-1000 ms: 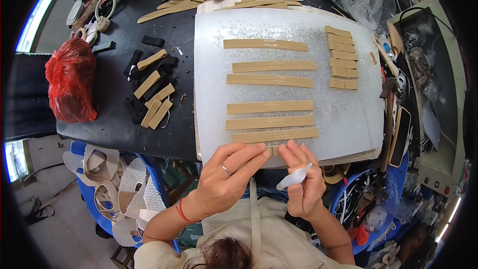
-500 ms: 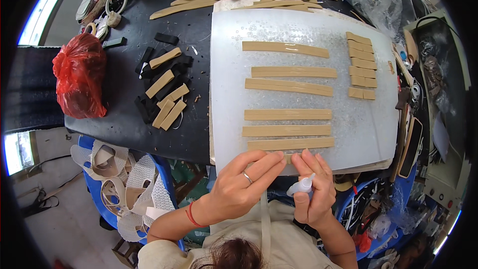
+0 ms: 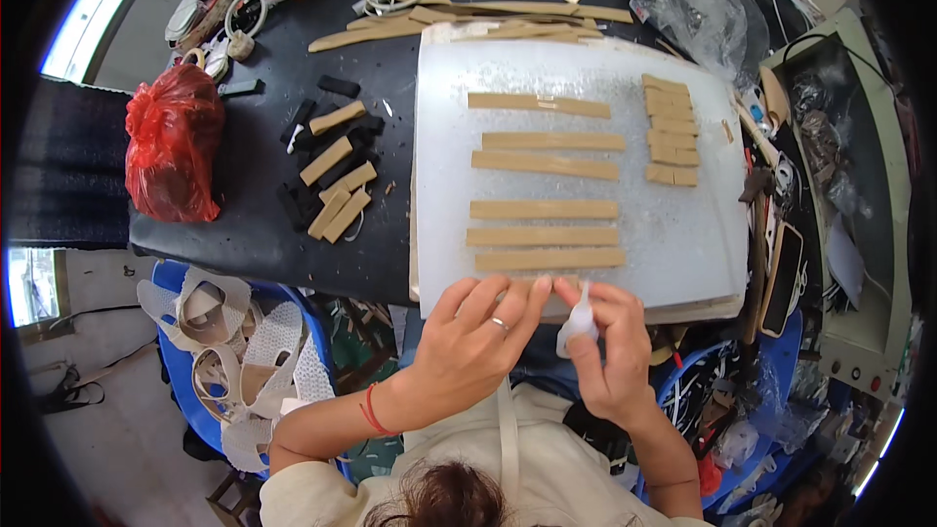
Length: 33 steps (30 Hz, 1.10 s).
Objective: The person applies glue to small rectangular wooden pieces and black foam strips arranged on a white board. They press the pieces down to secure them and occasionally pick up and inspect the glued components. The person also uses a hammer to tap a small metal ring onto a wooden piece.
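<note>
At the near edge of the white board (image 3: 673, 234), my left hand (image 3: 478, 342) has its fingers bent and closed on a tan strip, which they mostly hide. My right hand (image 3: 613, 356) grips a small white squeeze bottle (image 3: 578, 324) between thumb and fingers, its thin nozzle pointing up and away from me. The right index fingertip meets the left fingertips at the strip. Just beyond my fingers lies a flat tan strip (image 3: 549, 260), with several similar strips (image 3: 542, 208) spaced in rows farther up the board. A glossy wet patch shows on the farthest strip (image 3: 542, 104).
Short tan pieces (image 3: 672, 125) form a column at the board's right. More tan pieces (image 3: 326, 162) lie over black ones to the left, near a red plastic bag (image 3: 174, 146). Long tan strips (image 3: 381, 33) sit behind the board. A blue tub (image 3: 181, 351) holds mesh pieces below left.
The whole view has shifted slightly, with the board's right side now farther left. The bottle has turned more upright in my right hand. Both hands remain together at the board's near edge.
</note>
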Each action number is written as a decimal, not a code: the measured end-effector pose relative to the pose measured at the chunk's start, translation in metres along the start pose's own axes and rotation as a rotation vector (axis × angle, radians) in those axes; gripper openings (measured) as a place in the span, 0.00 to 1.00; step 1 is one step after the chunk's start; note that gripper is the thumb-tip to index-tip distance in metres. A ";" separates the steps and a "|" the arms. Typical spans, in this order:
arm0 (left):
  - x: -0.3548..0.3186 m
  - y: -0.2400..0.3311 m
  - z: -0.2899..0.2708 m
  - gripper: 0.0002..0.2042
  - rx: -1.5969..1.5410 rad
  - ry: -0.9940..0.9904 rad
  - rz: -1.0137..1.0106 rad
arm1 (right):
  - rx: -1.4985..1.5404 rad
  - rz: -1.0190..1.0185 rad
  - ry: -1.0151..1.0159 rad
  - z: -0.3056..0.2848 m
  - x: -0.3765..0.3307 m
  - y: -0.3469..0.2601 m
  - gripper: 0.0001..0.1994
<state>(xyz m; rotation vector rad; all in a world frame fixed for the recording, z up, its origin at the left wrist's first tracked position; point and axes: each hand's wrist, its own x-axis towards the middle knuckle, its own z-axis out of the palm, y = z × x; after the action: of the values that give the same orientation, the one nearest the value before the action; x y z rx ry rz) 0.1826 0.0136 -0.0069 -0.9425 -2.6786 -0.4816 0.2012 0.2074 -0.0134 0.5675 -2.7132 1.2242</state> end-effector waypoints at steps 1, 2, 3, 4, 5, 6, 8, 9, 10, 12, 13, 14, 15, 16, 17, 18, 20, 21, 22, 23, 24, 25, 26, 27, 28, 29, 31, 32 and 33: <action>-0.002 0.001 0.001 0.23 -0.015 -0.007 -0.014 | 0.023 0.015 0.017 0.002 -0.001 0.000 0.15; -0.004 0.002 0.001 0.24 -0.030 -0.013 -0.028 | 0.000 -0.015 0.029 0.005 -0.006 -0.001 0.15; -0.001 0.001 0.001 0.25 -0.033 -0.005 -0.036 | -0.029 -0.061 0.051 0.007 -0.006 0.001 0.15; -0.002 -0.001 0.002 0.24 -0.076 0.024 -0.048 | -0.058 -0.107 0.074 0.008 -0.005 0.003 0.15; -0.006 -0.004 0.003 0.24 -0.118 0.054 -0.060 | -0.033 -0.106 0.070 0.005 -0.005 0.007 0.16; -0.011 -0.006 0.005 0.24 -0.170 0.073 -0.071 | -0.024 -0.117 0.071 0.005 -0.007 0.008 0.16; -0.015 -0.005 0.005 0.24 -0.216 0.089 -0.123 | -0.005 -0.141 0.074 0.005 -0.008 0.010 0.16; -0.015 -0.003 0.007 0.24 -0.244 0.104 -0.152 | -0.002 -0.146 0.082 0.005 -0.009 0.011 0.16; -0.016 0.000 0.008 0.24 -0.236 0.108 -0.153 | 0.001 -0.151 0.091 0.006 -0.010 0.010 0.16; -0.018 0.004 0.010 0.24 -0.219 0.119 -0.152 | 0.008 -0.149 0.130 0.005 -0.012 0.009 0.16; -0.019 0.005 0.008 0.23 -0.223 0.136 -0.188 | 0.014 -0.141 0.159 0.004 -0.013 0.009 0.16; -0.020 0.004 0.005 0.23 -0.227 0.153 -0.223 | 0.020 -0.134 0.190 0.002 -0.014 0.009 0.16; -0.023 0.004 0.002 0.23 -0.230 0.164 -0.260 | -0.008 -0.097 0.232 0.000 -0.017 0.011 0.15; -0.025 0.004 0.001 0.22 -0.219 0.153 -0.307 | -0.054 -0.042 0.271 -0.002 -0.017 0.015 0.15; -0.026 0.004 0.000 0.22 -0.208 0.142 -0.354 | -0.100 0.013 0.310 -0.004 -0.018 0.020 0.15; -0.029 0.005 -0.001 0.22 -0.191 0.127 -0.404 | -0.140 0.068 0.347 -0.003 -0.018 0.023 0.15; -0.033 0.010 0.004 0.21 -0.231 0.042 -0.410 | -0.215 0.095 0.308 -0.003 -0.016 0.026 0.14; -0.032 0.015 0.003 0.21 -0.199 0.014 -0.415 | -0.228 0.074 0.297 -0.001 -0.017 0.026 0.14; -0.031 0.019 0.003 0.22 -0.168 -0.014 -0.421 | -0.241 0.053 0.286 0.000 -0.017 0.026 0.14; -0.033 0.021 0.004 0.26 -0.178 -0.043 -0.427 | -0.196 0.065 0.296 0.000 -0.017 0.026 0.14; -0.034 0.021 0.003 0.25 -0.185 -0.026 -0.417 | -0.151 0.080 0.309 0.000 -0.017 0.026 0.14; -0.034 0.021 0.002 0.25 -0.193 -0.009 -0.405 | -0.107 0.096 0.324 0.001 -0.016 0.024 0.14; -0.034 0.021 0.000 0.25 -0.201 0.007 -0.393 | -0.047 0.057 0.312 0.002 -0.014 0.023 0.14; -0.031 0.019 -0.001 0.24 -0.273 0.055 -0.343 | 0.013 0.016 0.300 0.002 -0.010 0.021 0.14; -0.026 0.016 -0.001 0.23 -0.345 0.102 -0.293 | 0.072 -0.026 0.290 0.002 -0.006 0.018 0.14; -0.020 0.013 -0.001 0.21 -0.418 0.149 -0.242 | 0.074 -0.061 0.240 0.001 0.001 0.013 0.13; -0.006 0.002 0.009 0.18 -0.450 0.166 -0.158 | 0.150 -0.036 0.179 0.002 0.011 0.011 0.13; 0.000 -0.003 0.013 0.17 -0.465 0.175 -0.115 | 0.187 -0.024 0.150 0.002 0.013 0.010 0.13; 0.003 -0.006 0.013 0.16 -0.470 0.147 -0.147 | 0.247 -0.004 0.192 0.007 0.013 0.011 0.13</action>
<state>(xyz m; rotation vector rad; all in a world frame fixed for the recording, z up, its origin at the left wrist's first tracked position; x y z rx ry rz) 0.1750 0.0157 -0.0187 -0.7809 -2.5552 -1.2014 0.1851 0.2053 -0.0228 0.4531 -2.4215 1.5394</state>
